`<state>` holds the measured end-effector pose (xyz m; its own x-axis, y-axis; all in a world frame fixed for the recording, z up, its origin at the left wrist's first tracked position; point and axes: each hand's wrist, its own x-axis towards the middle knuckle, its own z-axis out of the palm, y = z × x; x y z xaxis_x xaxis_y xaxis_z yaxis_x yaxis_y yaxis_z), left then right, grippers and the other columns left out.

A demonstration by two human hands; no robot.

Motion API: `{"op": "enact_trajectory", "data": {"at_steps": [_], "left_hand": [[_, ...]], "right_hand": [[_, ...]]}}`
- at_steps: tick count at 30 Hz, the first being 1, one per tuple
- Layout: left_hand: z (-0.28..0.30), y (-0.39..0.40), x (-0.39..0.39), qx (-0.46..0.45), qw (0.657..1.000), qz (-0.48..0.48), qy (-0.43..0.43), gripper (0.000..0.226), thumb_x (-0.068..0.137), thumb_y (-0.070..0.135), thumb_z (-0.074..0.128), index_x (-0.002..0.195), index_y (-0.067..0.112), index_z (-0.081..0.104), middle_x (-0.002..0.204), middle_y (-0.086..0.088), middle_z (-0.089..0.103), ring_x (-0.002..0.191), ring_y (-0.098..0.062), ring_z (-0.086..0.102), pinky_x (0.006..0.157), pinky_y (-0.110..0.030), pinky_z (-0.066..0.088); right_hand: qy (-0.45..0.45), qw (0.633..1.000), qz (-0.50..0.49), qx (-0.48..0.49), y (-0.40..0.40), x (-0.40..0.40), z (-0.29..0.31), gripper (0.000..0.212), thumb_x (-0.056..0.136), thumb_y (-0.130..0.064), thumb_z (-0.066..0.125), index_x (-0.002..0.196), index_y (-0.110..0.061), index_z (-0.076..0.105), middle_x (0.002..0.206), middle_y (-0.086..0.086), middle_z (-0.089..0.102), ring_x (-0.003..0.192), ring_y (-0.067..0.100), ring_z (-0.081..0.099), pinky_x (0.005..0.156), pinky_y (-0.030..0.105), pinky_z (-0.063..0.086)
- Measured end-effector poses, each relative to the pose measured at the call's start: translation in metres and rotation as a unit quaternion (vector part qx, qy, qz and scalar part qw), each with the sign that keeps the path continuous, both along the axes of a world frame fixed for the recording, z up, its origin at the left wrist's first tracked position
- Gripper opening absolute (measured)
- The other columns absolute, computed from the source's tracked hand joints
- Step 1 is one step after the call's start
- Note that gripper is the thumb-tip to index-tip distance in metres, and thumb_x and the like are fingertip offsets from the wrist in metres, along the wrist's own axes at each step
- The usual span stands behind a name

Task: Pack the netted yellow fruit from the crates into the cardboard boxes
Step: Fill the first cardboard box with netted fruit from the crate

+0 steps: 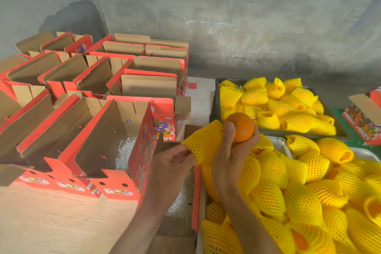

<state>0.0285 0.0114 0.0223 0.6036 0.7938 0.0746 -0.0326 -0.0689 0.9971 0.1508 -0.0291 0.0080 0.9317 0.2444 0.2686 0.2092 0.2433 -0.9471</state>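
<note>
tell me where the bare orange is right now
In the head view it sits right of centre, the orange gripped in the right hand, above the near crate's netted fruit, beside the yellow net sleeve pinched by the left hand.

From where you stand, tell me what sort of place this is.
Probably a fruit packing room or shed. Rows of open red boxes stand ready, crates are heaped with fruit in yellow nets, and the wall is bare concrete.

Both bare forearms reach forward side by side, the right hand (233, 150) raised with thumb upright and fingers curled in a grip, the left hand (172, 163) lower, fingers pinched together.
</note>
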Motion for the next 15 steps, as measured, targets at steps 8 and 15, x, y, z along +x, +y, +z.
{"op": "enact_trajectory", "data": {"at_steps": [8,15], "left_hand": [[-0.023,0.022,0.026,-0.032,0.988,-0.065,-0.135,0.025,0.097,0.020,0.070,0.121,0.014,0.075,0.117,-0.015,0.074,0.109,-0.030,0.068,0.093,-0.042,0.053],[-0.043,0.026,0.042,-0.135,0.990,-0.002,-0.047,0.027,0.095,0.021,0.063,0.083,-0.002,0.066,0.074,-0.020,0.062,0.070,-0.030,0.060,0.061,-0.035,0.050]], "right_hand": [[-0.093,0.990,0.094,-0.045,-0.010,0.001,0.002,0.066,0.097,-0.065,0.055,0.149,-0.036,0.028,0.118,-0.043,0.051,0.104,-0.007,0.063,0.068,0.008,0.052],[-0.135,0.980,0.129,-0.075,-0.015,0.002,0.001,0.062,0.096,-0.069,0.054,0.147,-0.043,0.030,0.118,-0.045,0.048,0.103,-0.010,0.063,0.065,0.007,0.051]]}}
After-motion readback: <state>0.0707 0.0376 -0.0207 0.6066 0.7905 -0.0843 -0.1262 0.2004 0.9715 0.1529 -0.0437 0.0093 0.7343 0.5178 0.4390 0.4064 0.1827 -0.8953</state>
